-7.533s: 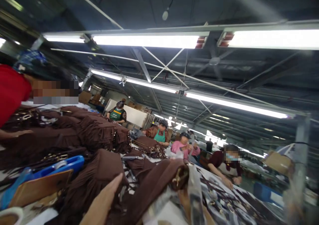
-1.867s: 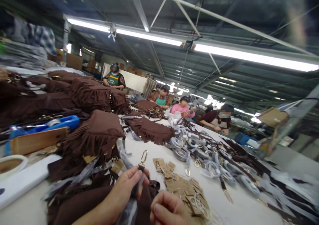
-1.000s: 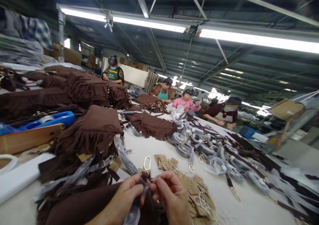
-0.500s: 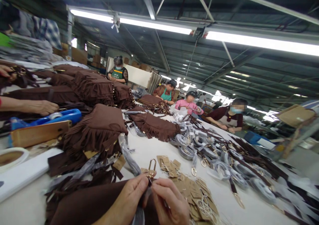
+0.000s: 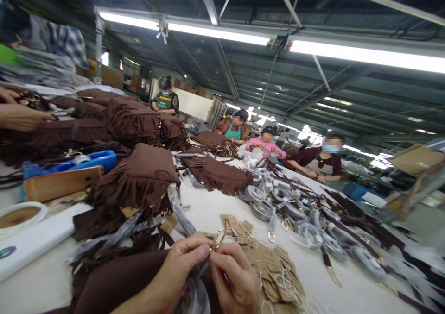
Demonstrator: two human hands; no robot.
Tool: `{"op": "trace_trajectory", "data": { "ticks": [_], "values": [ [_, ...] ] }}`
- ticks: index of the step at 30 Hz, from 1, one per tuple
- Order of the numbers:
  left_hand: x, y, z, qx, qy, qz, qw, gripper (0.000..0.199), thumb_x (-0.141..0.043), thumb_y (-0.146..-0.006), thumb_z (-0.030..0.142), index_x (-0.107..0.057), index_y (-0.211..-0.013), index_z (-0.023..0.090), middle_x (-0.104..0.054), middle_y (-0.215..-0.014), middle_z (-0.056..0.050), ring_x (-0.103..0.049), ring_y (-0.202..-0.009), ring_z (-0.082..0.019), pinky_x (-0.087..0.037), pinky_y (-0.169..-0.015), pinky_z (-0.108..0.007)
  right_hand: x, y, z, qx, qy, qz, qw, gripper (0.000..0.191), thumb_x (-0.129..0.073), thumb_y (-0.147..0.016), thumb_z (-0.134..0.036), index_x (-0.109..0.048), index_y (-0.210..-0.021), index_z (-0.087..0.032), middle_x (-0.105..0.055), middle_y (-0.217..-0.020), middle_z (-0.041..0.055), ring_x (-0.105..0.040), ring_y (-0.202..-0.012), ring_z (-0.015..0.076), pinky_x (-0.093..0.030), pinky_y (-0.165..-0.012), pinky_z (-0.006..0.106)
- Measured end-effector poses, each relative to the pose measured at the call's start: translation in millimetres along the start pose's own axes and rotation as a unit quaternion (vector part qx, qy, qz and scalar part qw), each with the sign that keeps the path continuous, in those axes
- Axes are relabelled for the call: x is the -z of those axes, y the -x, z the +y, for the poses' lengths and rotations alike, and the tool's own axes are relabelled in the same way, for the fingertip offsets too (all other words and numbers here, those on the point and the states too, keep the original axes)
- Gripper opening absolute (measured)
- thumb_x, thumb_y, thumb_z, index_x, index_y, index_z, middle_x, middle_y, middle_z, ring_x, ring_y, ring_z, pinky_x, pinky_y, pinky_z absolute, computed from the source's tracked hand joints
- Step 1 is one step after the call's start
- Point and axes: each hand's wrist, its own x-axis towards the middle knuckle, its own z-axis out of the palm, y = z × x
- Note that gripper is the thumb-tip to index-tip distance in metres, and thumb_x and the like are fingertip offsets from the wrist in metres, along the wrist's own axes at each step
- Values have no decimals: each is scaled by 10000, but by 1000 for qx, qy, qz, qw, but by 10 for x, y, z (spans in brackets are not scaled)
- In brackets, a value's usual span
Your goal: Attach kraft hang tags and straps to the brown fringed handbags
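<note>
A gold snap hook (image 5: 219, 238) sticks up between the fingertips of both my hands. My left hand (image 5: 186, 263) is closed, pinching its base from the left. From the right, my right hand (image 5: 236, 270) is closed with thumb and forefinger at the same base. Below the hands hangs a strap wrapped in clear plastic (image 5: 196, 295), partly hidden by them. Under my forearms lies a brown fringed bag (image 5: 121, 281). A pile of kraft paper tags (image 5: 274, 267) with white strings is just right of my right hand.
Fringed brown bags (image 5: 134, 119) are stacked at the back left. Plastic-wrapped strap coils (image 5: 309, 235) cover the right side. A blue tape dispenser (image 5: 100, 161), a tape roll (image 5: 41, 212) and a white box (image 5: 45, 240) lie left. A co-worker's hand (image 5: 21, 117) reaches in; other people work behind.
The hook has tilted to the right, and my fingertips have closed in nearer around its base. At the left, a co-worker's hand has moved up and away from the tape dispenser.
</note>
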Motion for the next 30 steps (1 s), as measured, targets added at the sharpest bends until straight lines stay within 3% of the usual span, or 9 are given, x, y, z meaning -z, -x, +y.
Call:
{"op": "trace_trajectory", "data": {
  "ticks": [3, 8, 10, 13, 16, 20, 23, 26, 30],
  "values": [
    [-17, 14, 21, 21, 43, 29, 998, 303, -838, -624, 424, -700, -664, 157, -620, -703, -5, -515, -725, -164, -399, -736, -269, 19, -26, -46, -8, -1, -9, 1000, 234, -588, -877, -69, -700, -986, -244, -649, -851, 41, -665, -756, 153, -547, -676, 222],
    [-36, 21, 48, 18, 29, 63, 997, 376, -850, -585, 467, -647, -621, 152, -568, -608, 25, -451, -609, -119, -355, -611, -231, 109, -47, -245, -115, -133, 51, 983, 109, -599, -924, -207, -681, -858, -235, -667, -938, 57, -640, -899, 188, -537, -784, 282],
    [-29, 1, 47, 15, -1, 82, 996, 399, -833, -595, 496, -635, -629, 152, -539, -573, 35, -412, -560, -102, -317, -559, -220, 174, -56, -333, -179, -226, 89, 953, 117, -608, -940, -290, -680, -861, -241, -679, -975, 62, -644, -885, 187, -545, -709, 264],
    [-47, -28, 100, -11, -70, 93, 993, 381, -765, -677, 512, -614, -649, 164, -504, -539, 42, -398, -514, -101, -305, -524, -219, 316, -80, -415, -258, -382, 100, 882, 121, -613, -942, -366, -655, -891, -265, -660, -859, 25, -608, -639, 131, -474, -467, 190],
    [-157, -12, 298, -115, -188, 57, 974, 286, -665, -802, 419, -641, -659, 172, -585, -682, -10, -517, -604, -142, -399, -593, -247, 504, -101, -441, -293, -434, 86, 848, 120, -650, -918, -378, -634, -888, -263, -581, -707, -27, -440, -451, 63, -387, -410, 159],
    [-435, 89, 687, -290, -326, -33, 899, 205, -594, -884, 225, -713, -721, 186, -619, -898, -47, -585, -882, -185, -432, -822, -273, 716, -124, -494, -263, -260, 93, 924, 161, -660, -905, -389, -657, -931, -230, -564, -682, -13, -425, -483, 84, -366, -437, 187],
    [-670, 150, 884, -350, -362, -101, 858, 180, -582, -895, 132, -732, -812, 187, -616, -975, -50, -582, -960, -180, -436, -872, -274, 780, -182, -562, -167, -68, 9, 984, 159, -648, -899, -295, -682, -1040, -230, -621, -766, 14, -528, -581, 131, -446, -525, 230],
    [-862, 151, 958, -376, -359, -161, 839, 175, -581, -892, 90, -733, -853, 167, -615, -1026, -64, -584, -998, -178, -456, -888, -274, 807, -248, -592, -76, -17, -43, 996, 130, -585, -922, -204, -707, -947, -240, -637, -817, 26, -603, -738, 167, -499, -658, 255],
    [-942, 139, 992, -352, -348, -169, 852, 148, -561, -916, 131, -706, -912, 160, -623, -1017, -54, -596, -977, -168, -469, -867, -260, 947, -238, -583, -87, -68, -19, 994, 148, -626, -907, -173, -738, -933, -266, -671, -809, 10, -626, -738, 157, -506, -669, 252]
  ]
}}
